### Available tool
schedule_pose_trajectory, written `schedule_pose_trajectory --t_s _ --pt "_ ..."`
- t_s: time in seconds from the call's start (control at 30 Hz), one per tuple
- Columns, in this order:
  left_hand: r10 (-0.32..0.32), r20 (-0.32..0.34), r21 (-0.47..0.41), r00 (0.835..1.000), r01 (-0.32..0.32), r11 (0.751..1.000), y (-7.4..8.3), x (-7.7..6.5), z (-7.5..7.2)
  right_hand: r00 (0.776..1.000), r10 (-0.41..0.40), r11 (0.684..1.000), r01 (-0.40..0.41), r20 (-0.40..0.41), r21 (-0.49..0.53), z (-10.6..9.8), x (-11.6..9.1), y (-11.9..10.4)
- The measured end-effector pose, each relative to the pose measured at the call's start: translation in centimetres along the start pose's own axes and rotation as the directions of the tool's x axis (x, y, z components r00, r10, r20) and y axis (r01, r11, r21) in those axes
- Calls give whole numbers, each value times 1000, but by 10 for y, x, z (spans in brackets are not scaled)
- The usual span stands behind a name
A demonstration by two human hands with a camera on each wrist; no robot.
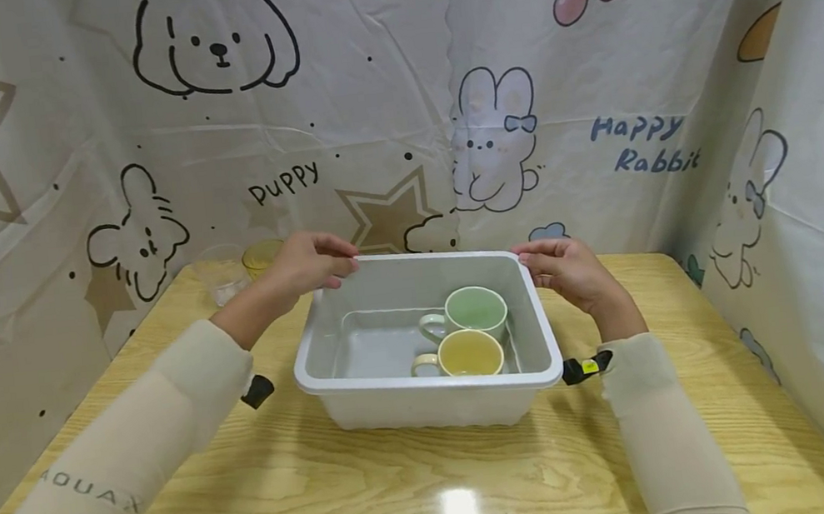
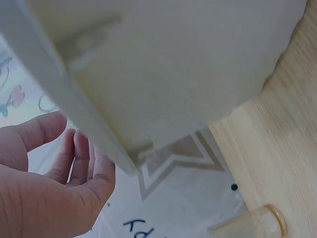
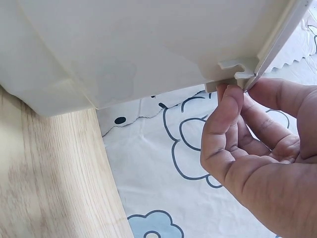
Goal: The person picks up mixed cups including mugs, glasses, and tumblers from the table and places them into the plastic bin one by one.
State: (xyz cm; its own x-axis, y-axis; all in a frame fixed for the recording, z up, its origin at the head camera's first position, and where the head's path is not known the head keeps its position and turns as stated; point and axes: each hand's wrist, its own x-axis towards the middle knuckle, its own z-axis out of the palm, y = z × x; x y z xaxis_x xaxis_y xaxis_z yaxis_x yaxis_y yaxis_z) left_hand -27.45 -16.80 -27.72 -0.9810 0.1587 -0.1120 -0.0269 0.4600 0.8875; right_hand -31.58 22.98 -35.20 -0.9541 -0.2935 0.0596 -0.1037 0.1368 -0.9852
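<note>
A pale grey plastic basin stands on the wooden table. Inside, toward its right end, sit a green mug and a yellow mug, handles pointing left. My left hand is at the far left corner of the basin, fingers bent and fingertips right at the rim. The left wrist view shows its thumb close beside the rim. At the far right corner, my right hand pinches the rim between thumb and fingers. From below, the right wrist view shows these fingers at the corner's underside.
Behind my left forearm, a clear glass and an amber glass stand at the table's back left. A printed curtain hangs round the back and sides. Bare wooden tabletop extends in front of the basin.
</note>
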Motion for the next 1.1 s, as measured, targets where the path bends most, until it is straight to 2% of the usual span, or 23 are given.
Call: schedule_pose_trajectory --t_s 0.13,0.27,0.37,0.53,0.63,0.7,0.8,1.1 --pt "13 -43 -4 999 -14 1000 -5 5 -11 1000 0 1000 0 1 -5 0 0 -1" --pt "102 -134 124 986 -85 989 -15 10 -21 1000 3 1000 -3 3 -4 0 0 -2" --pt "191 -197 265 962 -135 955 -23 14 -28 1000 4 1000 -4 4 -6 0 1 -2" --pt "306 -226 402 925 -197 894 -36 23 -37 1000 5 1000 -5 -1 -15 -1 1 -2" --pt "350 -235 472 907 -208 857 -42 29 -41 1000 7 1000 -7 -3 -13 -1 1 -2" --pt "362 -239 519 901 -196 832 -46 32 -43 1000 12 1000 -12 -6 -9 -1 0 -2" --pt "367 -220 604 904 -169 779 -51 34 -49 1000 16 1000 -16 -5 -4 0 0 -1" --pt "322 -125 769 938 -113 629 -72 46 -67 1000 -2 1000 2 -7 -8 -1 0 1"
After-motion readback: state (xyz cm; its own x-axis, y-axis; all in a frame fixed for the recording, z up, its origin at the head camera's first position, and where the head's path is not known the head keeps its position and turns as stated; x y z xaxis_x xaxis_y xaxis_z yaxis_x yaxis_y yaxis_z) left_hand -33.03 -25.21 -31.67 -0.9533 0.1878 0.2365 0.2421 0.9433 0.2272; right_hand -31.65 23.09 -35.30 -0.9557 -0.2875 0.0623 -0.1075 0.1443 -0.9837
